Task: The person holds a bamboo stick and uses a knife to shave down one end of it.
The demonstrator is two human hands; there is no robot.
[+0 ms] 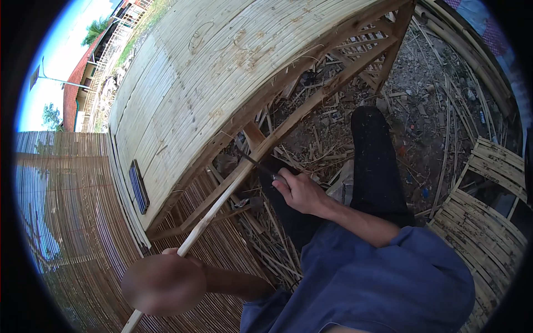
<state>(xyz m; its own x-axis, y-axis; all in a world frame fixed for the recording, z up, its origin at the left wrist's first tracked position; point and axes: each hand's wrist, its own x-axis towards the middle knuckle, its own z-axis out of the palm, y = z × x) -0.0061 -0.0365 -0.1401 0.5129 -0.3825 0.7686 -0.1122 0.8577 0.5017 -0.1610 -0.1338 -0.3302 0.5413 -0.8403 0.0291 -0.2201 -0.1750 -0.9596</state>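
Left hand (176,254) low in the picture, fingers clamped on a long bamboo stick (233,186) that slants up and away to the right. Right hand (300,191) further along it, fist tight on a knife (256,164), blade touching the stick. Beyond: bamboo-slat table (222,61).

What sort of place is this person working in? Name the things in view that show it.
Probably an outdoor bamboo furniture workshop: a large slatted bamboo platform on a wooden frame, bamboo offcuts littering bare ground, and the right hand working a knife against a bamboo strip.
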